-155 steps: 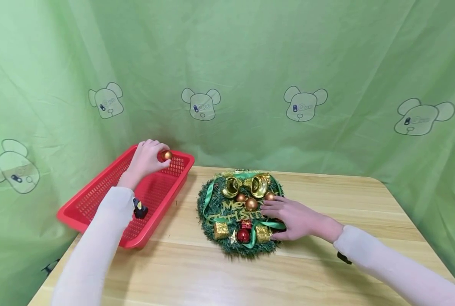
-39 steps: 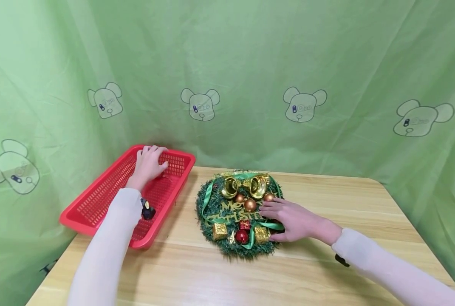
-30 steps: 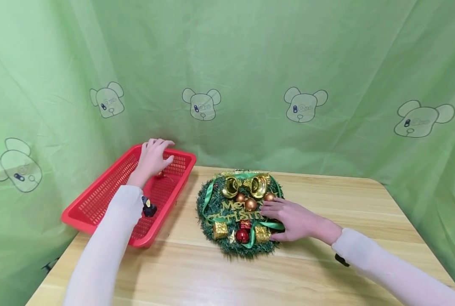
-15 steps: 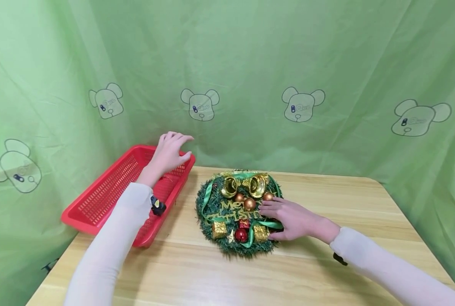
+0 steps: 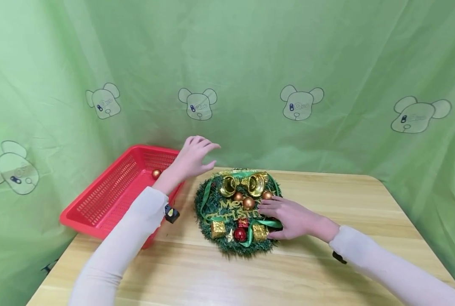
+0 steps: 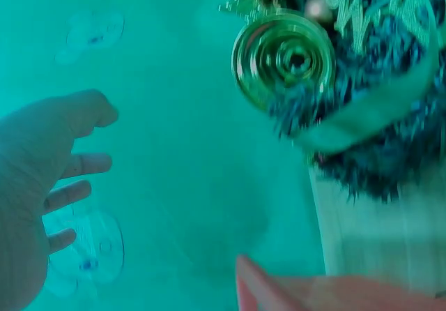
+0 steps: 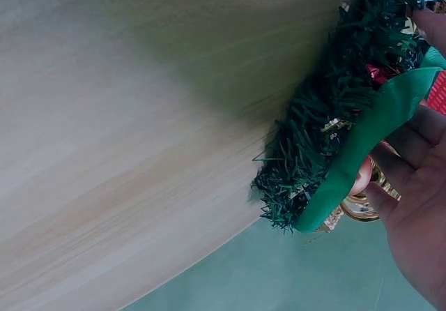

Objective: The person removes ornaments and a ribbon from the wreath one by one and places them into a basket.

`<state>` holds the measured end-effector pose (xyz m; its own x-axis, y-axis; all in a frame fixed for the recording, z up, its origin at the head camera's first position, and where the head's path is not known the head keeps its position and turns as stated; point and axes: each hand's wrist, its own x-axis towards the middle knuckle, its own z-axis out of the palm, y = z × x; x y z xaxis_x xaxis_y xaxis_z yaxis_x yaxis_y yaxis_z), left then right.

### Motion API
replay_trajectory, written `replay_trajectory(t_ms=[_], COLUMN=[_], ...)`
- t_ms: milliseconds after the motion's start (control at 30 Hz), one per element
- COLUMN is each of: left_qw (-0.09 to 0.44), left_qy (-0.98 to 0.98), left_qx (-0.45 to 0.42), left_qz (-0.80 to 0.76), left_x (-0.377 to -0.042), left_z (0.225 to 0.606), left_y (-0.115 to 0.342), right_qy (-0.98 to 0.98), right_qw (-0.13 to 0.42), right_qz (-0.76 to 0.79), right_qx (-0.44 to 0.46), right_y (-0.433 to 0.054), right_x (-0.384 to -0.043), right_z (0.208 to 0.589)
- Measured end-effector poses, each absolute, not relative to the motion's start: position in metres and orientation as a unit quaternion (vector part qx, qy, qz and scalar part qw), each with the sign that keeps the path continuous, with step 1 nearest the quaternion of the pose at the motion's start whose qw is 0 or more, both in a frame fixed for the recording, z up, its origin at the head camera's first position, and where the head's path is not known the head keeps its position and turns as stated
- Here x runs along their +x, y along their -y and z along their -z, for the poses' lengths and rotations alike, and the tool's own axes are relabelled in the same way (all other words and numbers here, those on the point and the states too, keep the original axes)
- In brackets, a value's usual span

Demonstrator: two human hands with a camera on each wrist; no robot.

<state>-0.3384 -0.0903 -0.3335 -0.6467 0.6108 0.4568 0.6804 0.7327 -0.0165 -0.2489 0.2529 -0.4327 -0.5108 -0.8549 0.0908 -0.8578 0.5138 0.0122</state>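
Note:
My left hand is in the air between the basket and the wreath, fingers spread and holding nothing. In the left wrist view its fingers stand apart from the wreath's gold bell. A Christmas wreath lies flat on the table, dressed with two gold bells, copper baubles, a red bauble, gold gift boxes, green ribbon and gold lettering. My right hand rests on the wreath's right side, fingers extended over it. In the right wrist view, green ribbon passes close to that hand's fingers.
A red plastic basket stands at the table's left, with a copper bauble inside at its far end. The wooden table backs onto a green curtain printed with bear heads.
Earlier my left hand held a copper bauble over the basket; that hand is now bare and has moved right toward the wreath. A bauble shows in the basket. My right hand stays put.

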Motion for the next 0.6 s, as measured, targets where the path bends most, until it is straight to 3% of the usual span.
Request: replay_trajectory(t_ms=[600], left_qw=[0.128], left_qy=[0.885], left_qx=[-0.443], left_qz=[0.071], left_x=[-0.305], left_z=[0.367], left_y=[0.03], right_qy=[0.866], right_qw=[0.038], right_qz=[-0.011], right_qx=[0.498], right_y=[-0.251], right_x=[-0.252], right_z=[0.431])
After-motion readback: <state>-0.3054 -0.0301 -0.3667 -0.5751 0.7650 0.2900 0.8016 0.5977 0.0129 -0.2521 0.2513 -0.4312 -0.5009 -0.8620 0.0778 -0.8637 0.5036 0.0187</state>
